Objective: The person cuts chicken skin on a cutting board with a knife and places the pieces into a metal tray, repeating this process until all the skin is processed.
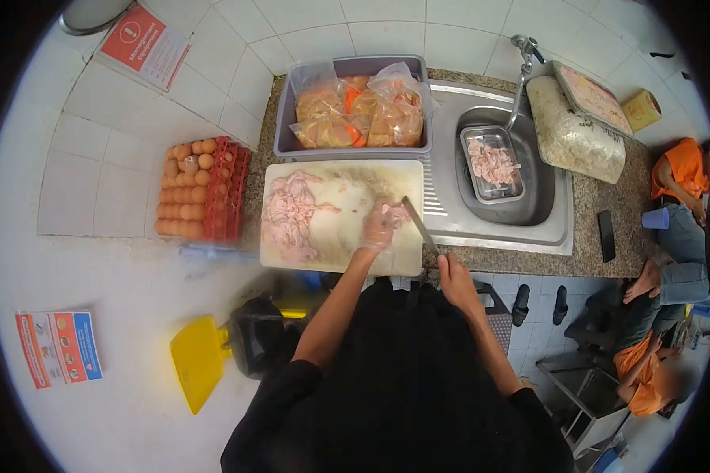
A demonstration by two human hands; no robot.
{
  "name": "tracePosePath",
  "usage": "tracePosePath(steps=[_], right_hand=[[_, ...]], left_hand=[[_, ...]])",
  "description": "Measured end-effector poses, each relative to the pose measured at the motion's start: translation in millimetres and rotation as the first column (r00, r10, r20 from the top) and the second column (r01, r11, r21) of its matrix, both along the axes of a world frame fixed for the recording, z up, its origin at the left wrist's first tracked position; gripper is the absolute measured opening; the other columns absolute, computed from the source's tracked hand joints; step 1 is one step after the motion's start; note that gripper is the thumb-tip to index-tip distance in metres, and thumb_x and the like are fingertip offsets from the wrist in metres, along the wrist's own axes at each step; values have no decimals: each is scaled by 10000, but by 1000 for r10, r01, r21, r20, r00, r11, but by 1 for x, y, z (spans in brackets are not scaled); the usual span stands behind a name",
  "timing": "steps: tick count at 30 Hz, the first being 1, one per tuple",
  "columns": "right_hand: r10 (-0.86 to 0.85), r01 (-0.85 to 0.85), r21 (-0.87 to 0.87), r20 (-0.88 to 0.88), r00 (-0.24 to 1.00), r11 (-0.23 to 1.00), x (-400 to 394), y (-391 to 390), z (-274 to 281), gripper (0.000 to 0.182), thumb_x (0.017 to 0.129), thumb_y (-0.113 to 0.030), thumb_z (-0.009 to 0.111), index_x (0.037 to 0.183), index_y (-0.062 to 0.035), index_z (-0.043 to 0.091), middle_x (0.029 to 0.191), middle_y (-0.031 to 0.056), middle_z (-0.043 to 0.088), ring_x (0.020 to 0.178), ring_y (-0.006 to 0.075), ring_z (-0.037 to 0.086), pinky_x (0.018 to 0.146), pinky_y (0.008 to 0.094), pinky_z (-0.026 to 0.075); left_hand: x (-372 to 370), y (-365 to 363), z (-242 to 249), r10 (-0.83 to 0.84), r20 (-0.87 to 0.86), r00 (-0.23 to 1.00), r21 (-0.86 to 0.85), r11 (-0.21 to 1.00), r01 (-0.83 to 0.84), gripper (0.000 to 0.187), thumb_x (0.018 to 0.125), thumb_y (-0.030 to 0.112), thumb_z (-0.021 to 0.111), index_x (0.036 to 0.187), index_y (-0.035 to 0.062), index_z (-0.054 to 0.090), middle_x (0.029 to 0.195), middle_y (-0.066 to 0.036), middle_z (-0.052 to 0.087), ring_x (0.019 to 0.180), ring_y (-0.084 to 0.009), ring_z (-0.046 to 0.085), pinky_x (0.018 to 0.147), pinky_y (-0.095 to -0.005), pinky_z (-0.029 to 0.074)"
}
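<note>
My left hand [379, 225], in a clear plastic glove, presses a small piece of raw meat [402, 216] onto the right side of the white cutting board [343, 256]. My right hand [456, 277] is closed round the handle of a knife [420, 225]. Its blade slants up and left, close beside the piece under my left fingers. A heap of pale pink raw meat [288, 217], perhaps chicken, covers the left side of the board. Cut strips of similar meat [493, 163] lie in a clear-sided tray [514, 191] in the sink [535, 213].
Behind the board stands a grey tub [355, 154] of bagged food. Egg trays [227, 189] are stacked at left. Right of the sink sit a large bag [576, 130], a phone [606, 236] and a purple cup [655, 219]. People in orange shirts [681, 169] are at far right.
</note>
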State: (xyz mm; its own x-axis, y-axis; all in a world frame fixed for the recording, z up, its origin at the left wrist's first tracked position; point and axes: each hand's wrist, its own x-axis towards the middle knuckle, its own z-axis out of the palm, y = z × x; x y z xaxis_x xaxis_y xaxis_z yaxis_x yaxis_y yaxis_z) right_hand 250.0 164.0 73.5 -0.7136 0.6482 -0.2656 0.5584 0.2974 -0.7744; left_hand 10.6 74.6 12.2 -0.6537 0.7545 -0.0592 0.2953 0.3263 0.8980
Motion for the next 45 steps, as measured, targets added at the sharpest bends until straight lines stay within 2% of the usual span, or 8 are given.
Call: tracePosePath(steps=[7,14,24,27,30,33,38,45], right_hand=[[-115,107,176,34,993,978,-26,7,-25,331,1063,-315,503,1013,11,524,779,356,638,769,588,604,680,660,452],[49,-43,102,-55,997,994,-37,-16,-3,342,1066,-331,487,1069,7,536,809,362,644,784,594,605,725,672,454],[-160,138,229,79,984,964,-62,-24,-26,356,1069,-332,479,997,9,555,777,358,633,766,591,602,689,665,450],[-229,221,218,11,973,950,-62,-25,-17,335,1074,-302,470,981,12,539,770,365,623,768,589,597,664,657,431],[-205,205,128,-17,979,970,-63,-33,-5,317,1076,-286,460,996,12,532,772,365,623,773,590,597,677,663,427],[-20,21,98,-14,1000,995,-74,-55,14,308,1077,-294,458,1024,2,523,777,361,625,772,590,598,690,666,431],[42,-47,110,53,998,993,-88,-51,-18,295,1079,-306,462,1037,-19,513,751,356,619,732,571,608,649,662,444],[-188,168,201,81,979,965,-94,-22,-22,287,1081,-303,457,1045,-22,505,774,342,633,762,575,603,646,655,430]], left_hand=[[-13,-42,-34,117,-433,894,-116,976,-185,227,954,197,597,983,-22,646,696,-171,670,640,-281,681,614,-406,535],[-11,-55,-7,259,478,840,13,954,-301,280,1070,262,503,1107,16,631,676,-45,615,514,-115,545,478,-288,450],[-33,-90,-13,460,707,538,-111,823,-557,308,1112,346,422,1010,79,536,673,-17,542,474,-86,458,414,-252,387],[-43,-104,-15,448,629,636,-159,874,-458,338,1087,356,470,1001,44,567,697,-97,610,516,-202,569,472,-353,466],[-52,-127,-37,205,1,979,-317,928,-194,353,1036,337,540,1060,-8,612,781,-204,669,698,-386,664,666,-478,538],[-45,-122,67,202,-176,963,-366,895,-255,358,969,279,607,1128,-40,633,911,-268,682,903,-493,648,852,-535,514],[-38,-43,4,41,-456,889,36,999,-27,236,905,127,639,1108,11,671,1060,-233,665,1007,-429,631,895,-503,513],[-37,-38,-34,102,-538,837,120,992,-44,200,830,52,660,1026,67,692,1092,-167,651,1006,-381,620,877,-464,529]])
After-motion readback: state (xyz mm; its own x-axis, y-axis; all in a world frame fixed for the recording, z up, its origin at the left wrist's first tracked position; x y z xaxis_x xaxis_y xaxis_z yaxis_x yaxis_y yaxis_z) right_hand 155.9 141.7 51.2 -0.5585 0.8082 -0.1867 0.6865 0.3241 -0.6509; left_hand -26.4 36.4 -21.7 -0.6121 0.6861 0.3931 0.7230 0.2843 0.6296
